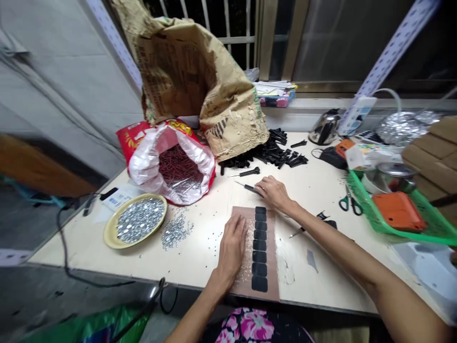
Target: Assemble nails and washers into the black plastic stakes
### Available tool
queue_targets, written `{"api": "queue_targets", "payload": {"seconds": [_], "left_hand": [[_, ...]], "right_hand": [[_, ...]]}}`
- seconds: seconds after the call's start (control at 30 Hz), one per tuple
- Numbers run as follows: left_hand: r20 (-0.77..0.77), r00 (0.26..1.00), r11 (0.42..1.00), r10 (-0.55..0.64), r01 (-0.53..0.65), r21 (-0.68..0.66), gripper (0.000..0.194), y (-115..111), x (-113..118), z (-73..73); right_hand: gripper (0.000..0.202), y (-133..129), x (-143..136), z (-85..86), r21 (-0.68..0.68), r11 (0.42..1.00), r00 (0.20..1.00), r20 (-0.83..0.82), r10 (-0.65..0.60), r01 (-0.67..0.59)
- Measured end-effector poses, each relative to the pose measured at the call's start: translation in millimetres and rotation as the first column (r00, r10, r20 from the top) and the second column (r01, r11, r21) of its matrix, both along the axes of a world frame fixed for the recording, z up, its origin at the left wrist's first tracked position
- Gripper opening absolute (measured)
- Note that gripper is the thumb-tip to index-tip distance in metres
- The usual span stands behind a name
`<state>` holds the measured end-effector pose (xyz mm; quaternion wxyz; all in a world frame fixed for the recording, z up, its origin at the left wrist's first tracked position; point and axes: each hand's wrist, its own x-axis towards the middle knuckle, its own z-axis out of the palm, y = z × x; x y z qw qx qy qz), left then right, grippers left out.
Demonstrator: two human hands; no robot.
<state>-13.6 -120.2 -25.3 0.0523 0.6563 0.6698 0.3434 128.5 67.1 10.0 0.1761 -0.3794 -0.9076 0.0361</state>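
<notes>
My left hand [233,240] rests on the left side of a brown board [272,267], its fingers stretched forward and slightly bent, with nothing visible in them. A column of several black rounded squares [260,245] runs along the board, and tiny light grains lie between it and my left hand. Beyond the board's far edge, my right hand [274,191] has its fingers closed on the end of a thin tool with a black handle [253,189] and a pale pointed tip. The tool lies low over the table, its tip toward the left.
A yellow plate [110,233] of small silvery pieces stands left, with loose ones [175,232] beside it. Behind are a red bag [210,183] of dark red sticks, a large paper sack [232,109] and black plastic parts [282,155]. Scissors [351,204] and a green basket [374,219] lie right.
</notes>
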Motion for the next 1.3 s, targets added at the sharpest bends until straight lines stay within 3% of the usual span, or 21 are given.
{"api": "queue_targets", "payload": {"seconds": [0.1, 0.23, 0.37, 0.53, 0.67, 0.77, 0.8, 0.83, 0.9, 0.97, 1.0, 1.07, 1.13, 1.23, 1.3], "left_hand": [[-0.109, 0.969, 0.975, 0.222, -0.22, 0.032, 0.031, -18, -32, 13.6], [-0.315, 0.834, 0.883, 0.454, -0.468, 0.033, 0.03, -39, -91, 13.2], [-0.401, 0.797, 0.867, 0.452, -0.498, -0.011, 0.03, -32, -120, 3.4], [-0.433, 0.818, 0.876, 0.377, -0.467, -0.119, 0.025, 1, -118, -3.3], [-0.287, 0.874, 0.889, 0.391, -0.439, -0.126, 0.024, 11, -122, -4.4], [0.136, 0.891, 0.899, 0.433, -0.416, -0.139, 0.015, 10, -121, 2.1], [0.354, 0.831, 0.904, 0.428, -0.39, -0.178, 0.014, 9, -118, 5.9], [0.575, 0.709, 0.912, 0.408, -0.341, -0.227, 0.016, 9, -115, 10.4], [0.884, 0.32, 0.938, 0.34, -0.185, -0.293, 0.024, 8, -105, 20.4], [0.963, -0.021, 0.962, 0.269, -0.05, -0.269, 0.03, 9, -93, 30.0], [0.963, -0.121, 0.97, 0.24, -0.013, -0.243, 0.031, 9, -87, 34.3], [0.956, -0.209, 0.978, 0.205, 0.018, -0.206, 0.03, 10, -77, 41.3], [0.956, -0.222, 0.982, 0.19, 0.025, -0.189, 0.027, 11, -70, 46.1], [0.965, -0.184, 0.982, 0.186, 0.01, -0.188, 0.027, 12, -64, 49.8], [0.976, -0.118, 0.982, 0.182, -0.032, -0.187, 0.03, 12, -62, 50.6]], "right_hand": [[0.031, 15, -54, -20.3, -0.097, 0.99, 0.982, 0.171, -0.081, 0.099], [0.028, 20, -81, -35.7, -0.126, 0.984, 0.965, 0.247, -0.092, 0.126], [0.029, 18, -76, -39.1, -0.098, 0.987, 0.956, 0.276, -0.099, 0.131], [0.026, 7, -65, -32.1, -0.005, 0.997, 0.985, 0.154, -0.077, 0.079], [0.023, -23, -61, -17.6, 0.039, 0.999, 0.994, -0.104, 0.04, -0.036], [0.022, -58, -60, -4.4, -0.003, 0.994, 0.967, -0.234, 0.104, -0.107], [0.022, -69, -61, -0.2, -0.021, 0.991, 0.958, -0.261, 0.119, -0.128], [0.023, -78, -62, 3.6, -0.036, 0.988, 0.95, -0.282, 0.132, -0.148], [0.024, -94, -63, 10.3, -0.052, 0.984, 0.941, -0.304, 0.148, -0.172], [0.024, -103, -63, 15.9, -0.043, 0.983, 0.939, -0.305, 0.156, -0.178], [0.024, -105, -62, 18.5, -0.031, 0.984, 0.941, -0.297, 0.161, -0.178], [0.024, -108, -60, 23.4, 0.003, 0.985, 0.947, -0.274, 0.167, -0.173], [0.023, -109, -56, 27.5, 0.044, 0.987, 0.954, -0.25, 0.163, -0.157], [0.023, -112, -50, 30.6, 0.127, 0.985, 0.969, -0.202, 0.144, -0.12], [0.021, -114, -47, 31.2, 0.198, 0.975, 0.979, -0.153, 0.131, -0.1]]}}
